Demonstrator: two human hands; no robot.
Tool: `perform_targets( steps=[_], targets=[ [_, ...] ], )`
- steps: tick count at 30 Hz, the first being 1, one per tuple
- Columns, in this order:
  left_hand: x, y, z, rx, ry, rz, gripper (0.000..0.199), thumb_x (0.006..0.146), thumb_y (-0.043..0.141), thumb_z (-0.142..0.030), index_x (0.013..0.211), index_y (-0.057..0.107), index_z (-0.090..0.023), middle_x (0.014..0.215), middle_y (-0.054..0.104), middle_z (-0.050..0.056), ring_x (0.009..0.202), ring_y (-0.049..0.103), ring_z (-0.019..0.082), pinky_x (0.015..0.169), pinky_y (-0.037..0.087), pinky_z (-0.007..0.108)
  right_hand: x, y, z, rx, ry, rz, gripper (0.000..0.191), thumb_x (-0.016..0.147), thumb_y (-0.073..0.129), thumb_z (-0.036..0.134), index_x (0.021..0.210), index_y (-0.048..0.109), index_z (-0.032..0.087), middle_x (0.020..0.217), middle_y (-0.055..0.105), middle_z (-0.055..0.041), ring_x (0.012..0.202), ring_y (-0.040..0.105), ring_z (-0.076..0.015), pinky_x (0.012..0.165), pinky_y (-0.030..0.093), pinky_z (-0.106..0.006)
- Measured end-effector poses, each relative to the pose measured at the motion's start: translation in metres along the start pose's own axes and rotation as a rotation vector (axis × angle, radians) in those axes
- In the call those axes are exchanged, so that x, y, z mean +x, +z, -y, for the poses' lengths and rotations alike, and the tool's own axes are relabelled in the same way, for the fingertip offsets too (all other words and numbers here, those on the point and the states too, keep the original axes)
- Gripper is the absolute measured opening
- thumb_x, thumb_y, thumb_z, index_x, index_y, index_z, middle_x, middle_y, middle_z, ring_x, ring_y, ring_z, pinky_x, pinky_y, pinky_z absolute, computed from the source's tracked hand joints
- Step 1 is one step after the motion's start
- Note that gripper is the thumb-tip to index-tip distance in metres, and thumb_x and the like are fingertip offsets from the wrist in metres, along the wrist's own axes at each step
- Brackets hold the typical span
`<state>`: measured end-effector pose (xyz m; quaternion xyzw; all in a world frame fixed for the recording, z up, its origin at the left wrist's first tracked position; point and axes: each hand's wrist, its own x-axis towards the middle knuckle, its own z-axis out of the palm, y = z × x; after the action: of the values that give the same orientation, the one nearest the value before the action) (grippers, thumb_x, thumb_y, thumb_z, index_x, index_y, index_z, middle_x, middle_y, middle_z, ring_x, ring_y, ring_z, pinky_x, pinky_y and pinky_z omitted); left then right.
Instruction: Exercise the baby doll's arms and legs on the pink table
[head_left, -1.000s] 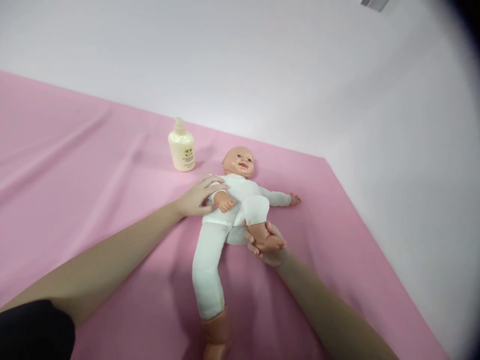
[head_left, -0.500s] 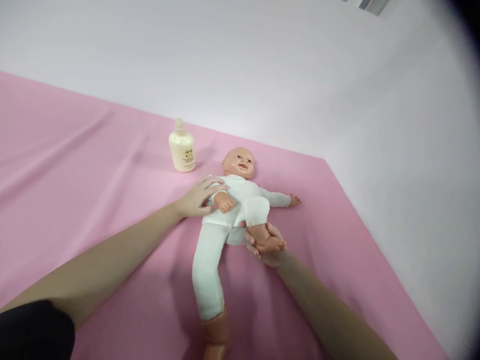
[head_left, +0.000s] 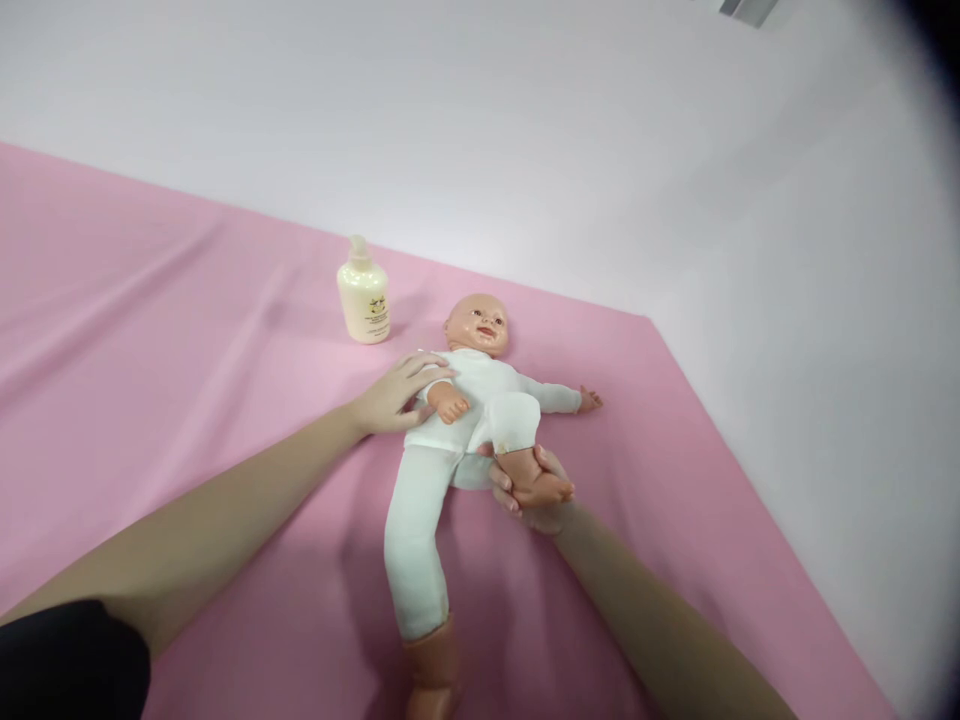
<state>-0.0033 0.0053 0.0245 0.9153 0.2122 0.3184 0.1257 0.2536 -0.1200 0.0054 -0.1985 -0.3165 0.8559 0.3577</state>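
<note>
A bald baby doll (head_left: 487,385) in a white outfit lies on its back, head toward the far edge. My left hand (head_left: 397,395) is around the doll's bent arm at the left of its chest, fingers on top and thumb lower down. The doll's small hand (head_left: 448,402) shows beyond my fingers. My right hand (head_left: 540,500) holds the doll's other leg by the bare lower part (head_left: 529,478), from beneath; that leg is folded up, its knee over the belly. The straight leg (head_left: 416,540) stretches toward me.
A cream pump bottle (head_left: 365,300) stands upright to the left of the doll's head. Wrinkled pink cloth (head_left: 187,330) covers the surface, its far and right edges meeting a pale background. The doll's other arm (head_left: 559,398) reaches out to the right.
</note>
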Motion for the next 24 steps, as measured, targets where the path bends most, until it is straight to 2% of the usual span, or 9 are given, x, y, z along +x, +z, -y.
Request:
perform_targets(
  steps=[5, 13, 18, 24],
  targets=[
    [-0.0001, 0.0009, 0.0011, -0.001, -0.008, 0.006, 0.053, 0.078, 0.051, -0.025, 0.131, 0.044, -0.021, 0.130, 0.046, 0.012, 0.125, 0.039, 0.028, 0.106, 0.031, 0.049, -0.0015, 0.0034, 0.0017, 0.027, 0.029, 0.020, 0.059, 0.077, 0.054, 0.057, 0.113, 0.053, 0.010, 0.073, 0.055, -0.0002, 0.054, 0.052, -0.0086, 0.043, 0.037, -0.019],
    [0.0009, 0.0018, 0.0024, 0.001, -0.039, 0.026, 0.053, 0.079, 0.050, -0.029, 0.131, 0.045, -0.021, 0.131, 0.047, 0.012, 0.126, 0.039, 0.029, 0.107, 0.030, 0.049, -0.0042, 0.0050, 0.0009, -0.027, 0.080, 0.014, 0.071, 0.075, 0.057, 0.058, 0.125, 0.046, 0.009, 0.075, 0.057, -0.0023, 0.060, 0.057, -0.0124, 0.049, 0.042, -0.024],
    [0.0006, 0.0018, 0.0023, -0.003, -0.008, 0.005, 0.052, 0.079, 0.050, -0.026, 0.130, 0.044, -0.020, 0.130, 0.047, 0.012, 0.124, 0.040, 0.028, 0.106, 0.032, 0.047, -0.0035, 0.0059, 0.0009, 0.000, 0.067, 0.038, 0.067, 0.076, 0.058, 0.055, 0.123, 0.049, 0.008, 0.076, 0.058, -0.0019, 0.060, 0.058, -0.0124, 0.047, 0.042, -0.023],
    [0.0009, 0.0010, 0.0016, 0.001, -0.032, 0.018, 0.052, 0.078, 0.050, -0.027, 0.130, 0.045, -0.021, 0.130, 0.048, 0.012, 0.124, 0.040, 0.028, 0.106, 0.031, 0.048, -0.0040, 0.0070, 0.0019, 0.000, 0.068, 0.040, 0.066, 0.076, 0.058, 0.055, 0.121, 0.051, 0.008, 0.076, 0.058, -0.0024, 0.060, 0.058, -0.0130, 0.047, 0.042, -0.023]
  ],
)
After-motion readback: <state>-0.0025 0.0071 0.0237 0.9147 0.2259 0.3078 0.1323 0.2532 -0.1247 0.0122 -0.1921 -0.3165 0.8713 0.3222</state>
